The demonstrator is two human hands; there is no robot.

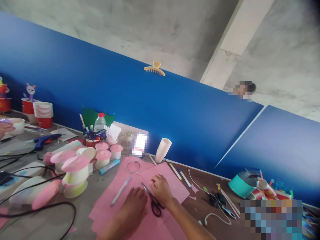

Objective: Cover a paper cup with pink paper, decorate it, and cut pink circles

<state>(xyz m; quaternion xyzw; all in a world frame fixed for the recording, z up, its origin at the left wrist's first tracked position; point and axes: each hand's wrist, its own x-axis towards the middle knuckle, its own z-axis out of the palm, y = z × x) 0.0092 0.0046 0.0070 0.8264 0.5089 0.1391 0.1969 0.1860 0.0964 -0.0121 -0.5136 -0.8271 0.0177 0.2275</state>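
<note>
My left hand (132,208) lies flat on a stack of pink paper sheets (105,206) on the desk. My right hand (161,190) rests on the same paper, touching black-handled scissors (153,199) that lie between the two hands. A light blue pen (120,190) lies on the paper left of my left hand. A clear tape ring (133,166) sits on the far part of the paper.
Pink-capped paper-cup mushrooms (75,170) crowd the left, with black cables (37,206), a blue glue gun (46,140) and stacked red cups (43,114). A white cup (163,149), pens, a teal tape dispenser (243,184) and a blue partition (175,113) lie beyond. Another person's hand (5,128) shows far left.
</note>
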